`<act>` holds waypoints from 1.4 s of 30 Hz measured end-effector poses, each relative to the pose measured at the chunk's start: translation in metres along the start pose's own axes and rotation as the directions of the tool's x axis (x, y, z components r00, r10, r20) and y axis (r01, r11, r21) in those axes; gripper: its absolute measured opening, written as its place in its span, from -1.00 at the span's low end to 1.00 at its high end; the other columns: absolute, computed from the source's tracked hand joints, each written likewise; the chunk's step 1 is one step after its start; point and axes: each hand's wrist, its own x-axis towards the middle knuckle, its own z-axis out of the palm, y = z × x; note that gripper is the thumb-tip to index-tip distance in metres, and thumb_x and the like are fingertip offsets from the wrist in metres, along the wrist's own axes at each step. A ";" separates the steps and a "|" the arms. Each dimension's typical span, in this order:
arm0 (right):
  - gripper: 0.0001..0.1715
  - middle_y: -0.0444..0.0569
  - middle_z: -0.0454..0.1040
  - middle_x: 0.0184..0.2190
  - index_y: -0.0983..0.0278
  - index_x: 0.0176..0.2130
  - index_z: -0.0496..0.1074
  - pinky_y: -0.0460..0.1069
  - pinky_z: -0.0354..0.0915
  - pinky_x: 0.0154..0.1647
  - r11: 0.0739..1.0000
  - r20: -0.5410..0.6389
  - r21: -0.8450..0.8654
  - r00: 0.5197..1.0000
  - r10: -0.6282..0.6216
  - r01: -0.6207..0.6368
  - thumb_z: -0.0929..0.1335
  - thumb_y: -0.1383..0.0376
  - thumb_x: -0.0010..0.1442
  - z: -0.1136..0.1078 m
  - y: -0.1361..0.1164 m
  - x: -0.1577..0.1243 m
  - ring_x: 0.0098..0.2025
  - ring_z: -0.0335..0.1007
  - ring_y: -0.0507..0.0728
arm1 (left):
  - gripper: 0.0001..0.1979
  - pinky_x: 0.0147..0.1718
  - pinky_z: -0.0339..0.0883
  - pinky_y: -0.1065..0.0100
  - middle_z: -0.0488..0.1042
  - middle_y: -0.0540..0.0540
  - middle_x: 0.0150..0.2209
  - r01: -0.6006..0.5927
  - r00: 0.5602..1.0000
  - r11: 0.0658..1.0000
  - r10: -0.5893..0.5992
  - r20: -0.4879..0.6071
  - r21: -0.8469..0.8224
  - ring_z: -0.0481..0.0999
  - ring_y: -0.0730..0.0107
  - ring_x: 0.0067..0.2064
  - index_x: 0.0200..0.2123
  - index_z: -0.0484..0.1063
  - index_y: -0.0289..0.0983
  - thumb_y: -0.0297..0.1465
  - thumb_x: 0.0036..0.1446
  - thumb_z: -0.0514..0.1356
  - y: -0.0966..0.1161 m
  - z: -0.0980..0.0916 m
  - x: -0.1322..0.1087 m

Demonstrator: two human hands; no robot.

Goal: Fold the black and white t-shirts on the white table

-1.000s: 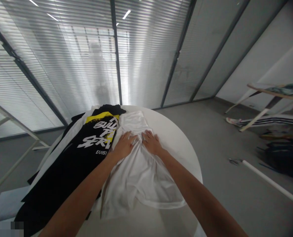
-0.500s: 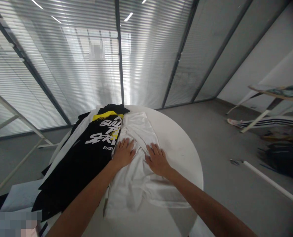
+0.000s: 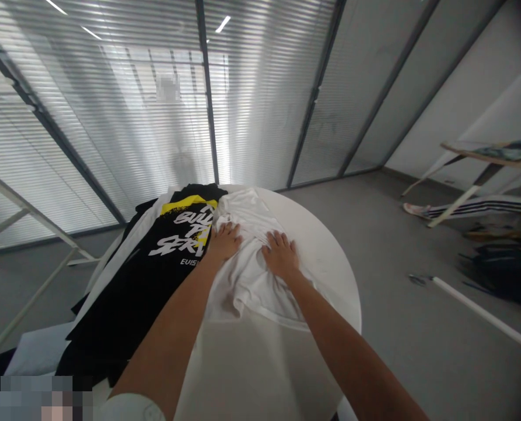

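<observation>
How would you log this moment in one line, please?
Left hand: open, on rumpled white garment | Right hand: open, on same garment | Beside: black white-lettered garment | Support: round white table

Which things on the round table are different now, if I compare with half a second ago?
The white garment has moved away from the person: its near hem lies farther up the table, more bunched. The left hand and right hand have moved the same way. Both still press on the cloth. The black printed shirt stayed in place.
</observation>
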 end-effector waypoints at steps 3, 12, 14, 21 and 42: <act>-0.32 0.15 0.01 0.35 0.27 0.35 0.02 0.35 -0.23 0.26 0.997 -0.003 -0.006 0.997 0.081 -0.081 0.07 0.10 0.33 0.001 -0.003 0.005 0.36 -0.16 0.37 | -0.51 0.23 -0.22 -0.19 0.18 -0.24 0.29 0.071 0.988 0.997 -0.065 -0.143 0.032 0.07 -0.02 0.31 0.24 0.21 -0.21 -0.27 0.29 -0.12 0.013 0.003 0.006; -0.32 0.14 0.02 0.34 0.30 0.33 0.05 0.32 -0.31 0.27 0.998 -0.010 0.012 0.998 0.070 -0.070 0.07 0.08 0.34 0.008 0.002 -0.016 0.34 -0.17 0.41 | -0.53 0.19 0.00 -0.01 0.23 -0.23 0.24 0.019 0.989 0.999 -0.013 -0.147 0.037 0.19 0.07 0.23 0.19 0.25 -0.22 -0.31 0.22 -0.01 0.022 0.010 -0.018; -0.37 0.13 0.06 0.32 0.28 0.30 0.12 0.30 -0.28 0.27 0.999 -0.008 0.016 0.999 0.046 -0.046 0.11 0.11 0.33 0.006 0.003 -0.018 0.34 -0.15 0.37 | -0.54 0.20 0.00 -0.01 0.24 -0.25 0.23 0.001 0.992 0.999 0.004 -0.126 0.043 0.19 0.06 0.22 0.18 0.26 -0.26 -0.31 0.22 0.01 0.020 0.009 -0.028; -0.55 0.14 0.30 0.12 0.19 0.12 0.31 0.18 0.05 0.09 0.993 0.037 0.061 0.995 0.095 -0.097 0.20 0.22 0.27 -0.014 -0.004 -0.025 0.13 0.15 0.28 | -0.53 0.24 -0.02 0.02 0.24 -0.28 0.22 -0.211 0.966 0.977 0.212 -0.148 0.019 0.15 0.06 0.27 0.20 0.25 -0.26 -0.34 0.23 0.03 0.012 -0.011 -0.081; -0.68 0.18 0.37 -0.07 0.29 -0.06 0.40 0.14 0.14 -0.03 0.971 -0.043 0.056 0.971 0.233 -0.231 0.22 0.23 0.24 -0.027 -0.009 -0.027 0.00 0.26 0.30 | -0.52 0.24 -0.11 -0.15 0.20 -0.29 0.26 -0.058 0.974 0.998 0.063 -0.220 0.031 0.11 0.01 0.30 0.19 0.27 -0.23 -0.31 0.21 0.04 0.020 -0.007 -0.105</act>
